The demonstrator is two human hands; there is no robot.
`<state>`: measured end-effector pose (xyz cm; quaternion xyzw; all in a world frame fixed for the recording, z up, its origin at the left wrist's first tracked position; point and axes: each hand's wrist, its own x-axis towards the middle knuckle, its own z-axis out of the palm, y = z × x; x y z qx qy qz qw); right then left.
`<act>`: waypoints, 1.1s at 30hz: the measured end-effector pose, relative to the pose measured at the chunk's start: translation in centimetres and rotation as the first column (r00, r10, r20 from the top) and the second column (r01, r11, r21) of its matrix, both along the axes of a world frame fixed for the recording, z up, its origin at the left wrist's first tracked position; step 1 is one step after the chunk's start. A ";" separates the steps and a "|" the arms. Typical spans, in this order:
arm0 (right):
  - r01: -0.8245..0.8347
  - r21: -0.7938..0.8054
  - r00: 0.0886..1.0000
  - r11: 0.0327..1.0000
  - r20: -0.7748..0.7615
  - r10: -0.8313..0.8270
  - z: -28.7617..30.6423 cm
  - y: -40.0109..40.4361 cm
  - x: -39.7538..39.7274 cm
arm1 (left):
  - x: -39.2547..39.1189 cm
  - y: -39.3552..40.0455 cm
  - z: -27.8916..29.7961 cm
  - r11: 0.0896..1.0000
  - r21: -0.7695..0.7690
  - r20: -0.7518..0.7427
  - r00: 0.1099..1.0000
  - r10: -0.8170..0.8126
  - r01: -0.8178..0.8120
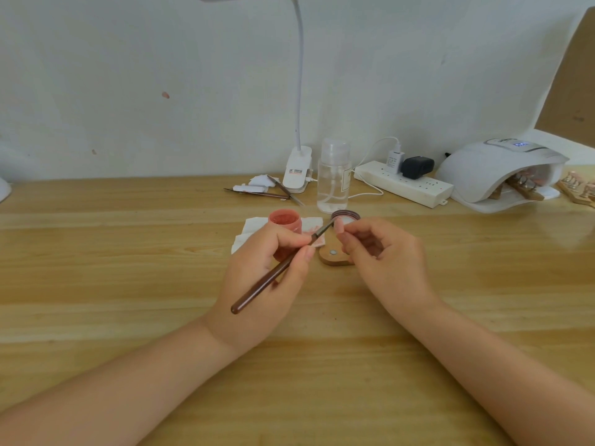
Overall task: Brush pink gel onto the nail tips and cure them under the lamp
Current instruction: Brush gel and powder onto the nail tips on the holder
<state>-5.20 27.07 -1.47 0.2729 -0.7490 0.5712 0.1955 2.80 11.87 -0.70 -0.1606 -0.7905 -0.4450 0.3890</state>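
Centrally, left hand [257, 278] gripping a brown brush [277, 272], bristles at a nail tip [338, 225] pinched in the right hand [380, 252], open pink gel jar [286, 220] just behind on tissue [251, 226], curing lamp [495, 172] far right on the surface [128, 252].

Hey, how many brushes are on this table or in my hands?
3. One brush is held in the left hand, its tip at the nail tip pinched by the right hand. Two spare brushes lie by the lamp clip. Others may be hidden.

Wooden table [128, 252] against a white wall [128, 75] (slightly marked).
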 end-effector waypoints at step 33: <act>0.094 0.131 0.995 0.987 -0.037 -0.090 0.2 0.1 0.0 | 0.1 0.0 0.2 0.999 -0.008 0.093 0.995 0.043 -0.042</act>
